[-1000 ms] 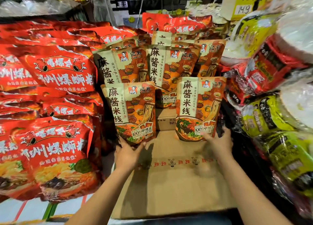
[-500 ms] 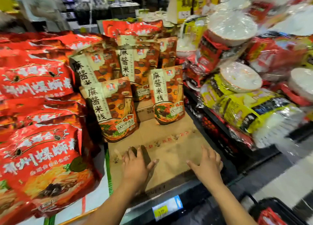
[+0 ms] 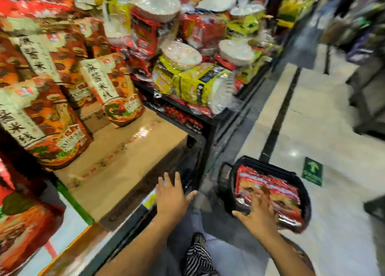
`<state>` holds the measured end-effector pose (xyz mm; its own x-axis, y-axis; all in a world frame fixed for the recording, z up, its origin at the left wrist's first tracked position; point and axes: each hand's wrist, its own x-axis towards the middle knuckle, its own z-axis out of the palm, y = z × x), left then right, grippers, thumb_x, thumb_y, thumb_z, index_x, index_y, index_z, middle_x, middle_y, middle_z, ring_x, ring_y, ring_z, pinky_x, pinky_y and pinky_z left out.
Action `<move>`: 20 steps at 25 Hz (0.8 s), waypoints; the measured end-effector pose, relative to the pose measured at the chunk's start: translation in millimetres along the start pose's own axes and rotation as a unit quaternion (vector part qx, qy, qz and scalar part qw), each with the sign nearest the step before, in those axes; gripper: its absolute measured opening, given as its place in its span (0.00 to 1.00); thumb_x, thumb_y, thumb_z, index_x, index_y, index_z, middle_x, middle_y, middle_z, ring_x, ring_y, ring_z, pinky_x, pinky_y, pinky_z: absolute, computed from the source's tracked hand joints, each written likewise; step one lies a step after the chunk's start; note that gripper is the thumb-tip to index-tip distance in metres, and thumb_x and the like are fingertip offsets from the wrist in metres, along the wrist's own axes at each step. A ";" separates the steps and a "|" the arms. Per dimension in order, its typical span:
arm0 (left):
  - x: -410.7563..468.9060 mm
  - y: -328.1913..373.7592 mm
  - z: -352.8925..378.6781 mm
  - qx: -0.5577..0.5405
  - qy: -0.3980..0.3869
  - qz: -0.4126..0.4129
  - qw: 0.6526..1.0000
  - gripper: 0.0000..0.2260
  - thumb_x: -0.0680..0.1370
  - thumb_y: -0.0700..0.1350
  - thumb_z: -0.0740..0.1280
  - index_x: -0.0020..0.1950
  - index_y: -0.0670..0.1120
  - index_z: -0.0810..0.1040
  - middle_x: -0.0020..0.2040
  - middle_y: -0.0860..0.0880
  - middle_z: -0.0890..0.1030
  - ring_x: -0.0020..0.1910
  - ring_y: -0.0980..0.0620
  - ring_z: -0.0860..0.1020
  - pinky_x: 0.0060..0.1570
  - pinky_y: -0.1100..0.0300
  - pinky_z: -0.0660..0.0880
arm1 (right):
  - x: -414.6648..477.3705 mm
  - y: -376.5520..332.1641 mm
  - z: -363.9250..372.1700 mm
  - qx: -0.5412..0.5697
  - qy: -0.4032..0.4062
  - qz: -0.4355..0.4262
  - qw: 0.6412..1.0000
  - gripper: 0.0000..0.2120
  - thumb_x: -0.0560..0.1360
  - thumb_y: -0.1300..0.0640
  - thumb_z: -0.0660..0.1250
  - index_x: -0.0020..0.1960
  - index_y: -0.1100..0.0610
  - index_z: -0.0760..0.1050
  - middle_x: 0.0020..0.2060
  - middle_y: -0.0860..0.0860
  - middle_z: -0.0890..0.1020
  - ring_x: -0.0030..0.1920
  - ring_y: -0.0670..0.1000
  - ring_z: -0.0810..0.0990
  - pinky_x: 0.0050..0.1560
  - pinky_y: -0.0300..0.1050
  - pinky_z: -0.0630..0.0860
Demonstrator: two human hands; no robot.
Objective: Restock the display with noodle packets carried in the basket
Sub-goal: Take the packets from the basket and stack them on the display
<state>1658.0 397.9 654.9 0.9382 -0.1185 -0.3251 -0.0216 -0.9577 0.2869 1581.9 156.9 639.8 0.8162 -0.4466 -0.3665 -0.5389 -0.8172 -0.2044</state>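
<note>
Two orange-and-cream noodle pouches (image 3: 52,119) stand on one brown cardboard box (image 3: 125,161). The left hand (image 3: 171,198) hovers spread and empty off its corner. The right hand (image 3: 258,211) lies flat, gripping nothing, on red foil packets (image 3: 270,186) (too blurred to count) in one black plastic basket (image 3: 306,200).

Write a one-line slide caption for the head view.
Right hand reaches into the basket of red noodle packets; left hand hovers beside the cardboard box.

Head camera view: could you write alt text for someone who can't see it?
A person's right hand is spread over red noodle packets in a black plastic basket on the shop floor. The left hand hovers open by a brown cardboard box on which orange noodle packets stand.
</note>
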 end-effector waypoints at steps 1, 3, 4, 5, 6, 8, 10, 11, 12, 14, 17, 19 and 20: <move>-3.6 16.1 10.8 0.020 0.002 0.017 1.000 0.41 0.78 0.69 0.53 0.81 0.45 0.46 0.80 0.36 0.49 0.79 0.36 0.50 0.76 0.45 0.51 | -6.8 23.2 1.8 -0.002 -0.003 0.030 1.000 0.49 0.70 0.28 0.63 0.80 0.50 0.46 0.78 0.56 0.55 0.77 0.62 0.55 0.74 0.60 0.59; -9.3 43.2 26.3 0.056 0.008 0.047 0.997 0.41 0.77 0.70 0.53 0.81 0.46 0.48 0.80 0.36 0.52 0.78 0.37 0.52 0.76 0.46 0.52 | -17.0 57.6 1.8 0.000 -0.008 0.075 0.997 0.49 0.71 0.28 0.62 0.80 0.50 0.45 0.77 0.57 0.56 0.76 0.63 0.56 0.73 0.60 0.61; -10.3 58.8 34.2 0.074 0.001 0.067 0.995 0.41 0.77 0.70 0.53 0.81 0.46 0.48 0.80 0.37 0.52 0.78 0.37 0.53 0.75 0.46 0.52 | -21.1 75.1 1.3 0.013 -0.005 0.096 0.995 0.48 0.71 0.28 0.62 0.80 0.51 0.46 0.77 0.57 0.57 0.76 0.63 0.56 0.73 0.59 0.62; -10.3 74.5 41.5 0.090 -0.010 0.086 0.992 0.41 0.77 0.70 0.53 0.81 0.46 0.47 0.80 0.37 0.52 0.78 0.37 0.52 0.75 0.46 0.52 | -22.0 92.7 3.6 0.026 -0.004 0.111 0.994 0.47 0.71 0.29 0.62 0.79 0.51 0.47 0.76 0.57 0.59 0.75 0.63 0.57 0.72 0.58 0.63; -8.6 90.3 48.6 0.102 -0.022 0.103 0.989 0.41 0.77 0.70 0.53 0.81 0.46 0.47 0.80 0.38 0.52 0.78 0.37 0.52 0.75 0.46 0.52 | -21.0 109.0 5.3 0.033 -0.012 0.122 0.992 0.48 0.70 0.28 0.62 0.79 0.51 0.49 0.75 0.57 0.61 0.75 0.62 0.59 0.71 0.58 0.64; -1.5 123.2 63.8 0.110 -0.043 0.129 0.985 0.40 0.78 0.69 0.54 0.81 0.47 0.47 0.80 0.39 0.52 0.78 0.38 0.53 0.75 0.45 0.53 | -4.5 151.0 21.6 0.056 -0.027 0.147 0.987 0.51 0.63 0.22 0.59 0.78 0.49 0.53 0.73 0.56 0.65 0.73 0.61 0.62 0.69 0.59 0.66; 9.9 158.2 84.1 0.120 -0.069 0.143 0.980 0.40 0.77 0.69 0.55 0.81 0.48 0.48 0.80 0.40 0.53 0.78 0.39 0.54 0.75 0.45 0.54 | 30.7 204.7 53.3 0.060 -0.037 0.166 0.984 0.57 0.55 0.16 0.53 0.76 0.46 0.57 0.72 0.54 0.69 0.71 0.60 0.66 0.66 0.60 0.68; 16.5 172.9 94.6 0.126 -0.082 0.142 0.978 0.40 0.77 0.69 0.55 0.81 0.48 0.48 0.80 0.40 0.53 0.78 0.39 0.54 0.74 0.45 0.54 | 42.4 219.9 58.0 0.064 -0.049 0.176 0.981 0.57 0.55 0.15 0.53 0.76 0.45 0.57 0.72 0.53 0.69 0.71 0.60 0.67 0.66 0.60 0.68; 24.9 187.1 105.2 0.134 -0.092 0.140 0.977 0.40 0.77 0.69 0.55 0.81 0.48 0.48 0.80 0.40 0.54 0.78 0.39 0.54 0.74 0.46 0.54 | 52.0 231.9 56.6 0.069 -0.061 0.189 0.978 0.55 0.58 0.17 0.57 0.77 0.45 0.56 0.74 0.54 0.67 0.72 0.60 0.65 0.68 0.59 0.67; 47.3 225.9 130.2 0.150 -0.123 0.131 0.972 0.40 0.77 0.70 0.55 0.81 0.48 0.48 0.80 0.41 0.55 0.78 0.40 0.55 0.74 0.46 0.55 | 69.9 248.6 29.7 0.084 -0.083 0.199 0.973 0.50 0.66 0.25 0.64 0.79 0.47 0.51 0.77 0.55 0.61 0.75 0.60 0.60 0.72 0.58 0.63; 88.7 287.7 164.0 0.154 -0.174 0.099 0.968 0.40 0.78 0.69 0.55 0.81 0.47 0.48 0.79 0.41 0.56 0.78 0.40 0.55 0.74 0.45 0.56 | 117.5 289.1 -0.2 0.106 -0.117 0.218 0.963 0.48 0.70 0.28 0.63 0.79 0.53 0.51 0.76 0.58 0.63 0.75 0.60 0.61 0.72 0.56 0.63; 117.0 320.6 185.4 0.159 -0.198 0.085 0.964 0.39 0.78 0.69 0.55 0.81 0.47 0.49 0.78 0.41 0.59 0.76 0.40 0.59 0.73 0.46 0.58 | 154.8 317.4 -11.8 0.109 -0.137 0.225 0.959 0.47 0.72 0.31 0.64 0.79 0.54 0.50 0.75 0.59 0.63 0.75 0.60 0.61 0.71 0.54 0.63; 129.1 331.7 193.7 0.160 -0.204 0.081 0.962 0.39 0.78 0.68 0.55 0.81 0.47 0.49 0.78 0.41 0.59 0.76 0.40 0.60 0.72 0.46 0.60 | 171.2 328.2 -15.1 0.105 -0.142 0.230 0.957 0.46 0.73 0.32 0.64 0.80 0.53 0.50 0.75 0.59 0.62 0.75 0.61 0.61 0.70 0.53 0.63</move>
<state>1705.2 14.1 533.6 0.7011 -0.3041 -0.6449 -0.3236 -0.9417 0.0923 1547.9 -193.3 523.6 0.4086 -0.6000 -0.6878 -0.8821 -0.4531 -0.1287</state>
